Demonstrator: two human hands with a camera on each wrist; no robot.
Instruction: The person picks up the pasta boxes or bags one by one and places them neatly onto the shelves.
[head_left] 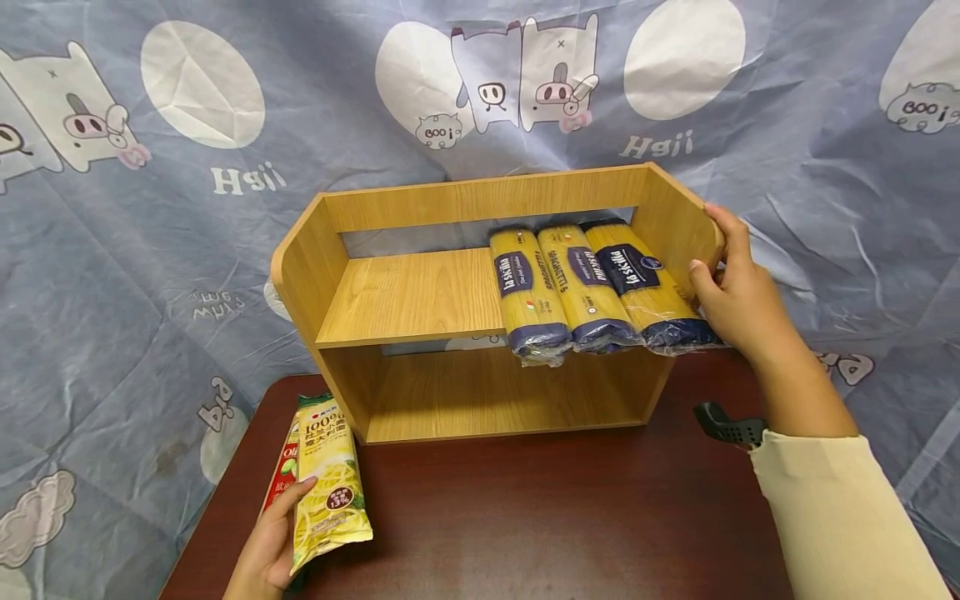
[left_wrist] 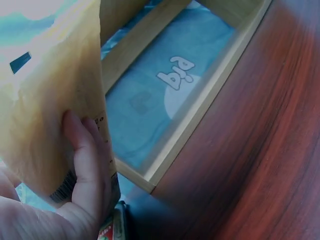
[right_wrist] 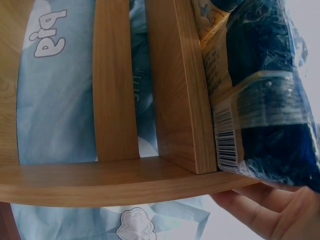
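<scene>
My left hand [head_left: 272,537] grips a yellow packet of noodles [head_left: 330,467] at its lower left edge, upright beside the shelf's left end. In the left wrist view, fingers are curled against the packet's back [left_wrist: 45,115], near a barcode. On the right, my right hand [head_left: 742,300] holds the top of the side panel [head_left: 678,225] of a two-tier wooden shelf [head_left: 420,292]. Three spaghetti packs, a left one [head_left: 528,292], a middle one [head_left: 585,283] and a right one [head_left: 637,283], lie on the upper tier, their dark blue ends jutting past the front edge.
Behind the noodle packet, a red package [head_left: 283,467] partly shows at the table's left side. The shelf stands at the back of a dark red-brown table [head_left: 525,517], before a blue patterned cloth [head_left: 315,108]. A black perforated piece [head_left: 727,427] shows near the right wrist.
</scene>
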